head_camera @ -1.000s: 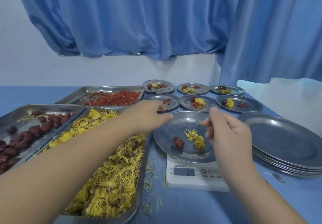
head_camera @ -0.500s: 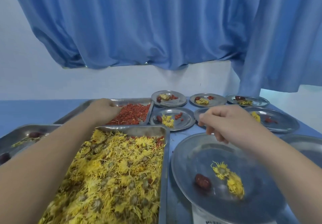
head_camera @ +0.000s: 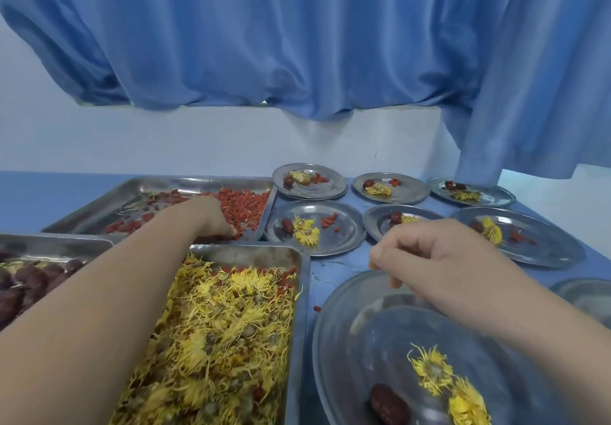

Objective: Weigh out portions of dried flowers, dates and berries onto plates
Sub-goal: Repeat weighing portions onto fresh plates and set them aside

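The berries [head_camera: 244, 203] are lying as a bright red, loose heap in a steel tray [head_camera: 158, 183] along the desk's far edge, thick at the tray's right end and thinning to scattered bits at its left. The left hand [head_camera: 211, 219] is reaching into that heap, palm down. Its fingers are dipping among the berries, and whether they are closing on any cannot be told.

Near the desk's near edge, a steel plate [head_camera: 347, 342] is carrying 1 dark red date [head_camera: 388, 404] and 2 yellow dried flowers [head_camera: 429, 370]. The right hand [head_camera: 439, 259] is hovering over the plate's far rim, its fingers hanging loosely curled and holding nothing that shows.

A tray of yellow flowers [head_camera: 224, 325] is sitting left of the plate, and a tray of dates [head_camera: 23, 285] is lying at the left edge. 6 filled plates [head_camera: 345, 239] are standing in 2 rows toward the far right corner of the blue desk [head_camera: 330, 269].

Against half a second ago, the left hand is now sitting deeper in the berry tray, having moved from the tray's near left corner toward its right end. The right hand is staying over the same rim, and the plate's load is unchanged.
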